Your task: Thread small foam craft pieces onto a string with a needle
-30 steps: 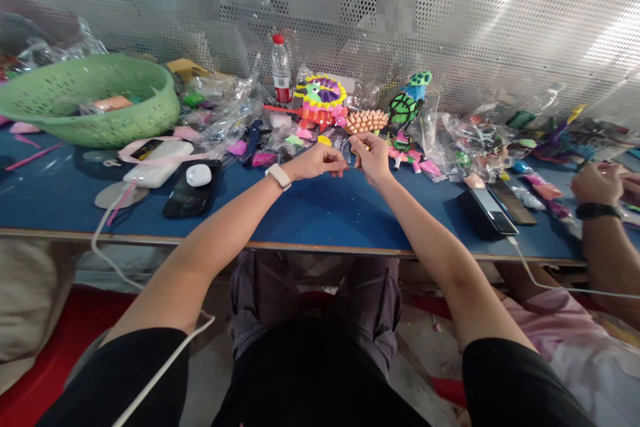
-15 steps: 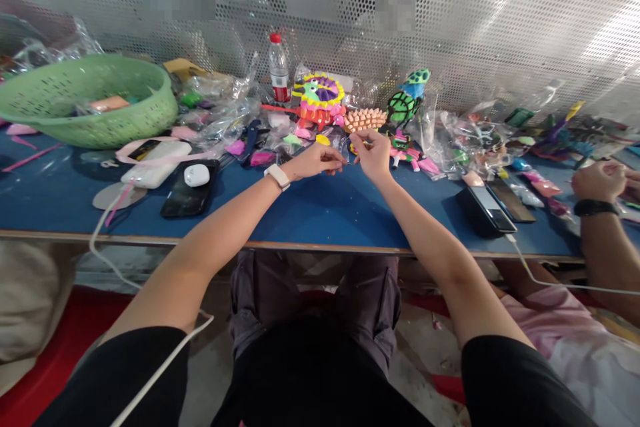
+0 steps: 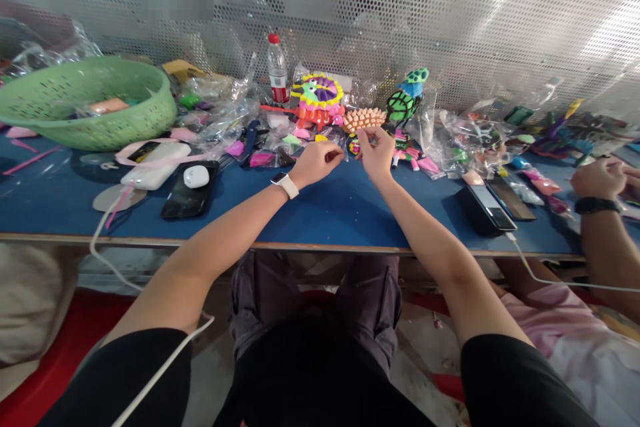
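My left hand (image 3: 317,163), with a watch on its wrist, hovers over the middle of the blue table, thumb and fingertips pinched together. Across a small gap my right hand (image 3: 377,155) is also closed, its fingers curled in a pinch. Whatever either hand holds is too small or hidden to make out. Just behind them are a colourful clay figure (image 3: 319,95) with a yellow-spiked rim, a peach spiky clay piece (image 3: 364,119) and a green and black clay shell (image 3: 401,107) topped with blue. Pink clay pieces (image 3: 262,159) lie left of my left hand.
At the left stand a green basket (image 3: 145,121), a white power bank (image 3: 163,170) with a cable and a phone (image 3: 187,199) carrying a white case. A bottle (image 3: 277,73) stands behind. To the right are a black device (image 3: 485,211) and another person's hand (image 3: 599,180).
My left hand has turned at the wrist, bringing the watch face into view, and its fingers have closed more tightly. My right hand's fingers have curled downward slightly.
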`<state>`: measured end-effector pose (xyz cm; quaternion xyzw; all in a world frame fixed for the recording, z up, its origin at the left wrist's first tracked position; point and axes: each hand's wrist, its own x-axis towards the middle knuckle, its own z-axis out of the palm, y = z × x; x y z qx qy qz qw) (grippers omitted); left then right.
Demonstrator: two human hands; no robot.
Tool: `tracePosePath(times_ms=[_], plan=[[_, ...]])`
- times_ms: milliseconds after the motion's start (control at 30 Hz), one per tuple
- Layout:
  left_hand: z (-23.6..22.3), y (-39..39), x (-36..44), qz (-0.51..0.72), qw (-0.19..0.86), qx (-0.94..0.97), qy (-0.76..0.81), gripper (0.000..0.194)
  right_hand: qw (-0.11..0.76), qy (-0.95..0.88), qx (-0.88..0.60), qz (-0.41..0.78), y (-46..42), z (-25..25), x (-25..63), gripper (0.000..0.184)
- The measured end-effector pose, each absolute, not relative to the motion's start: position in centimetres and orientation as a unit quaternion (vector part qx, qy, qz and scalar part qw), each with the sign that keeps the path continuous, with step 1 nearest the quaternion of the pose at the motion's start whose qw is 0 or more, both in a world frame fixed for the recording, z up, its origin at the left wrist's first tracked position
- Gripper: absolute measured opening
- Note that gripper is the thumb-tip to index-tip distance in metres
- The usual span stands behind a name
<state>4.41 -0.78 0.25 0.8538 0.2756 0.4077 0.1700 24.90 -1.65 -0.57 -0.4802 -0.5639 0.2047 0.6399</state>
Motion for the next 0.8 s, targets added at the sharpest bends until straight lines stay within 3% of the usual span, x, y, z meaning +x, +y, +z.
tracePosePath(times_ms=[267, 467, 633, 800], plan=[[0.7, -1.7, 4.8, 0.476, 0.207, 0.799, 0.303, 0.022, 0.589, -0.562, -0.452, 0.366, -1.4, -0.4, 24.7, 0.055], [0.9, -1.1, 4.3, 0.484, 0.184, 0.804, 0.292, 0.023, 0.578, -0.635, -0.436, 0.269, -3.0, 1.4, 24.3, 0.058], [1.1, -0.5, 3.7, 0.426, 0.108, 0.856, 0.271, 0.014, 0.539, -0.703, -0.424, 0.188, -3.3, 2.6, 25.8, 0.028], [1.0, -0.9, 4.1, 0.455, 0.217, 0.815, 0.285, 0.015, 0.511, -0.708, -0.428, 0.236, -3.4, 2.3, 25.6, 0.034]])
